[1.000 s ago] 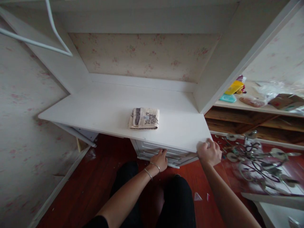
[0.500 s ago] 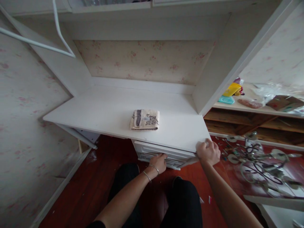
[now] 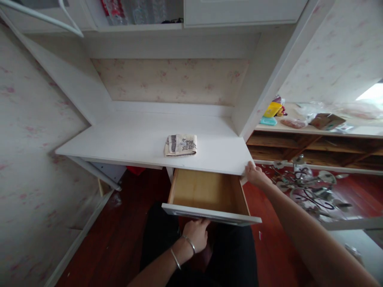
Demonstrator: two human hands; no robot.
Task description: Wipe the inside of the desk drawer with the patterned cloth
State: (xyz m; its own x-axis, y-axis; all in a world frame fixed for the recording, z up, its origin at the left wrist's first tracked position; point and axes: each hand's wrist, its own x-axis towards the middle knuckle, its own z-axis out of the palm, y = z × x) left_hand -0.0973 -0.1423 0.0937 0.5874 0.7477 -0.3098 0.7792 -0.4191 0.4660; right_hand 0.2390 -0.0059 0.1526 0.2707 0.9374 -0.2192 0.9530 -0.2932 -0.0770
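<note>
A white drawer [image 3: 209, 214] with a bare wood inside is pulled out beneath the white desk [image 3: 134, 139]. My left hand [image 3: 196, 233], with two bangles at the wrist, is closed at the drawer's front face; its fingertips and any handle are partly hidden. At the desk's front right corner, my right hand [image 3: 254, 174] grips the edge. A folded cream cloth [image 3: 181, 145] with dark patterns lies on the desktop, behind the drawer and touched by neither hand.
An upper cabinet [image 3: 245, 14] overhangs the desk, with plastic-wrapped items in its open bay. To the right are a low wooden shelf [image 3: 299, 139] with bags and a box, and a chandelier [image 3: 317, 187] on the red floor. A white rod [image 3: 44, 18] juts in at upper left.
The drawer has slid out from shut towards me, with my left hand moving back along with it. My right hand stays at the desk corner. The view has shifted slightly.
</note>
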